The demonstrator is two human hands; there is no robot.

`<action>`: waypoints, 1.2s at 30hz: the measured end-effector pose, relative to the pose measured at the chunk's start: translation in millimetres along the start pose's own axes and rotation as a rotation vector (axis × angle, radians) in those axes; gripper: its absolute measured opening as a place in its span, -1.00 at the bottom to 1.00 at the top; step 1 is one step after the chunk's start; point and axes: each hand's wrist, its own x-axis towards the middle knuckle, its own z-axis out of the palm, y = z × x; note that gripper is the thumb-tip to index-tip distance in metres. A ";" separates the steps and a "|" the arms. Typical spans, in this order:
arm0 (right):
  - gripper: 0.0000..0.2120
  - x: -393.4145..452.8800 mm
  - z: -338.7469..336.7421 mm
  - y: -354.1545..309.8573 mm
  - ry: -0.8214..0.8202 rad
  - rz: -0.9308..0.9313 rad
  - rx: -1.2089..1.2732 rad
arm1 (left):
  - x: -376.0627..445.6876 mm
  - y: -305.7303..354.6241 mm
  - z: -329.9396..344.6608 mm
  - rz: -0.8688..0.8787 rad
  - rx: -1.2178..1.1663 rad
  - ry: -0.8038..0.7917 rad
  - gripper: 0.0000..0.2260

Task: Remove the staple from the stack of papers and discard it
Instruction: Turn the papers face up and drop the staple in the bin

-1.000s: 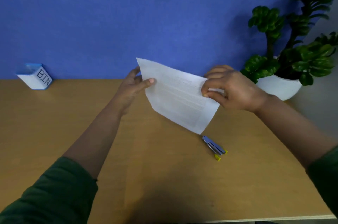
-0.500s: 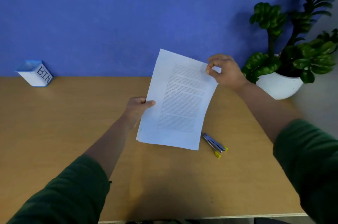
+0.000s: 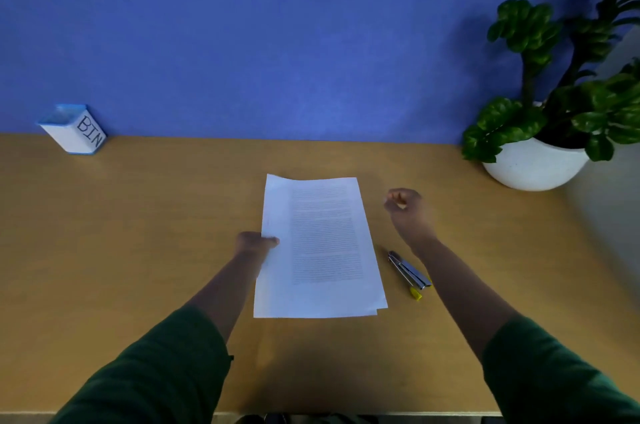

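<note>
The stack of papers [image 3: 318,243], white with printed text, lies flat on the wooden desk [image 3: 138,233], and its lower sheets fan out slightly at the bottom right corner. My left hand [image 3: 254,243] grips the stack's left edge, thumb on top. My right hand [image 3: 408,212] hovers just right of the stack's upper right corner, apart from the paper, fingertips pinched together. Any staple is too small to see, on the paper or between those fingers. A small white and blue box marked BIN [image 3: 74,129] stands at the far left against the wall.
A metal staple remover with yellow tips [image 3: 408,271] lies on the desk right of the papers, beside my right forearm. A potted plant in a white bowl [image 3: 533,167] stands at the far right. A blue wall closes the desk's back edge.
The papers went from held up and tilted to lying flat on the desk. My right hand let go of the top right corner and drew away to the right, fingers pinched.
</note>
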 end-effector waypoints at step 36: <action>-0.79 27.2 39.0 -29.2 -0.236 0.103 -0.055 | -5.5 -8.6 8.9 0.311 0.495 0.323 -0.77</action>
